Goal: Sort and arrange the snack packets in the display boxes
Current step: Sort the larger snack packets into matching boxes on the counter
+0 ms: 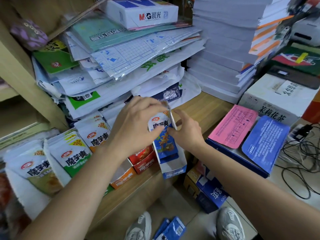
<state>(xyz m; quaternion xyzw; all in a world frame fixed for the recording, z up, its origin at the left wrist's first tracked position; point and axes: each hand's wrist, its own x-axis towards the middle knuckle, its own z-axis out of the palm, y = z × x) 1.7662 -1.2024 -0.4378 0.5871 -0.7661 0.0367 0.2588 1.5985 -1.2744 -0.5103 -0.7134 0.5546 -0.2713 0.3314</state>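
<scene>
A blue display box (174,168) stands at the shelf's front edge with blue snack packets (164,137) upright in it. My left hand (133,123) grips the top of these packets from the left. My right hand (185,129) pinches their right edge beside the box's white side wall. To the left stand a red box (143,161), an orange box (123,179), and rows of green-labelled packets (74,153) and pale packets (32,168). More blue packets (171,229) lie on the floor between my shoes.
Stacks of paper and plastic-wrapped stationery (121,54) tower behind the boxes. A pink packet (233,125) and a blue packet (265,141) lie on a dark box at right. A white carton (273,101), cables (297,161) and a blue carton (209,191) below crowd the right side.
</scene>
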